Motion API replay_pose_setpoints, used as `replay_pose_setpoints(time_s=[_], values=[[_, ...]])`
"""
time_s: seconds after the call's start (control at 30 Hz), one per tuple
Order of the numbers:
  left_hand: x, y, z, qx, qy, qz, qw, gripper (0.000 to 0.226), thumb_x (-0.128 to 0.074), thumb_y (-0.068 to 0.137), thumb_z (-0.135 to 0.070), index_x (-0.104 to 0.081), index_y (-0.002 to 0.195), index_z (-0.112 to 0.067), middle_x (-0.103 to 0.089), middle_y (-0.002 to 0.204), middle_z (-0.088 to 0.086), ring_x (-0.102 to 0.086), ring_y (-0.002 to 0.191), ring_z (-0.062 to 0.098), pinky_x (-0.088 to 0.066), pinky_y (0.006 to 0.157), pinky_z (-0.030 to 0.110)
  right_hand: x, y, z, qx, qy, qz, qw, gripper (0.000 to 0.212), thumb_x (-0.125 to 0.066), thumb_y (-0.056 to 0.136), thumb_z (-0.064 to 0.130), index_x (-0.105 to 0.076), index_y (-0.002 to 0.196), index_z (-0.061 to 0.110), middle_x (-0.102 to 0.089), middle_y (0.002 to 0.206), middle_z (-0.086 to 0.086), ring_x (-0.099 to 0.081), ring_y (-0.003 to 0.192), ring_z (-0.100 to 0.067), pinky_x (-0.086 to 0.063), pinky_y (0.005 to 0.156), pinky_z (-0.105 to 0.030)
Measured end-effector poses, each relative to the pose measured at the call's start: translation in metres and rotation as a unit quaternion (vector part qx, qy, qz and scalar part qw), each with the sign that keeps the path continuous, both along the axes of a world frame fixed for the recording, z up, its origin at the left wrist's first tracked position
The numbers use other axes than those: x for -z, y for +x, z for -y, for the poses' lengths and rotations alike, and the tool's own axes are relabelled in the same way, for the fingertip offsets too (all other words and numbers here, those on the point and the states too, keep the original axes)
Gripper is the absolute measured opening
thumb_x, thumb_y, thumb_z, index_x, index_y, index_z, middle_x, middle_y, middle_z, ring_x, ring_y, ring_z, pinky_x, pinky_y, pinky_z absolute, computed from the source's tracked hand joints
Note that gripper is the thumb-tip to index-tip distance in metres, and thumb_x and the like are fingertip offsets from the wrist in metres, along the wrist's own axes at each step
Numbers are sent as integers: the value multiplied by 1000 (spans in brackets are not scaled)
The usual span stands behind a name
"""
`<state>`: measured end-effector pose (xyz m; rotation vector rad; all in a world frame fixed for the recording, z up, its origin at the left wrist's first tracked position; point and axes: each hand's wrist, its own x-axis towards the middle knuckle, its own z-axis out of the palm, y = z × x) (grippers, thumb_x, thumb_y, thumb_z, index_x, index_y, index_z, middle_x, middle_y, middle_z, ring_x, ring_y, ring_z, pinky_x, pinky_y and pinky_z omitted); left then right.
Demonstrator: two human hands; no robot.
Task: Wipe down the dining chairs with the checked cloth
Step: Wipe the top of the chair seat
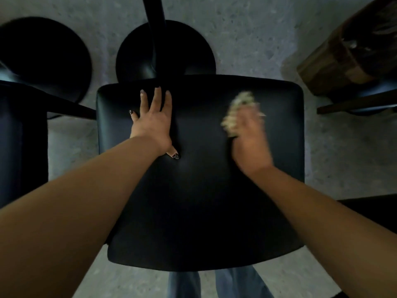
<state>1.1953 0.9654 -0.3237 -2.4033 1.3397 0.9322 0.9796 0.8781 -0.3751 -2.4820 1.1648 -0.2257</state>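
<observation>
A black padded chair seat (199,201) fills the middle of the view, seen from straight above. My left hand (153,123) lies flat on its far left part, fingers straight and spread, reaching the far edge. My right hand (250,138) is on the seat's right part, blurred by motion, and holds the bunched checked cloth (237,110) against the seat. The pale cloth sticks out beyond and to the left of the fingers.
A black round table base with its post (165,50) stands just beyond the seat, a second round base (43,57) at far left. Another dark chair (21,136) is at the left edge, a wooden chair (352,52) at top right. Grey speckled floor lies all around.
</observation>
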Motion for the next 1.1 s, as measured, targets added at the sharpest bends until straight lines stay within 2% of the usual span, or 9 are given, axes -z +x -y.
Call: replay_pose_setpoints(time_s=[0.17,0.3,0.43,0.57,0.67,0.77,0.87,0.97,1.1], values=[[1,2,-12,-10,-17,-3,1000,142,-90,59,-41,15,153,-21,21,160,8,21,146,30,-6,118,52,-3,-29,-14,445,36,-2,895,63,-35,83,9,-27,142,-13,-19,150,-33,-19,139,-47,-14,117,-50],[-2,0,-23,21,5,2,1000,130,-81,71,-46,17,153,-21,23,160,8,20,147,30,-9,118,53,4,13,-155,60,26,-77,995,63,-34,81,10,-34,141,-8,-21,150,-32,-21,139,-46,-12,117,-49],[-12,24,-25,173,90,14,981,125,-78,76,-43,19,152,-23,25,159,6,14,148,31,-22,117,52,0,3,-142,-437,-38,-82,895,49,-31,89,11,-53,132,1,-51,137,-18,-44,129,-35,-21,115,-44],[-35,70,-32,326,152,35,932,108,-71,87,-28,15,153,-23,15,162,4,1,150,26,-19,119,44,7,32,-39,-86,17,-35,996,50,-36,87,2,-43,136,-8,-39,143,-27,-30,136,-44,-14,119,-44],[-42,105,-55,348,172,50,920,99,-62,93,-27,17,152,-28,14,162,0,1,150,21,-17,120,44,3,75,-62,120,3,-43,992,66,-36,81,3,-24,145,-8,-21,153,-26,-13,143,-43,-5,119,-44],[-32,122,-82,326,185,36,927,99,-60,94,-23,23,148,-33,30,157,-5,9,150,19,-19,119,46,9,79,-166,-106,-109,-69,986,57,-22,91,13,-22,146,0,-35,148,-19,-31,138,-33,-16,118,-38],[-21,119,-95,312,158,33,936,104,-61,93,-25,28,147,-29,37,154,-1,15,148,26,-17,120,46,6,22,-233,-513,-82,-101,849,53,-28,91,13,-40,141,3,-42,145,-17,-32,137,-36,-13,117,-46],[-19,117,-98,349,147,65,923,110,-62,93,-27,38,139,-29,39,152,5,16,148,30,-17,120,45,-12,13,-176,-622,-27,-67,780,44,-35,91,12,-53,131,10,-55,134,-10,-47,129,-29,-24,112,-39],[-19,106,-96,421,119,111,893,114,-63,90,-36,37,143,-20,38,152,13,26,144,32,-11,120,43,-9,46,-40,-253,20,-96,963,52,-36,85,3,-47,136,8,-44,140,-22,-39,130,-44,-25,113,-45]])
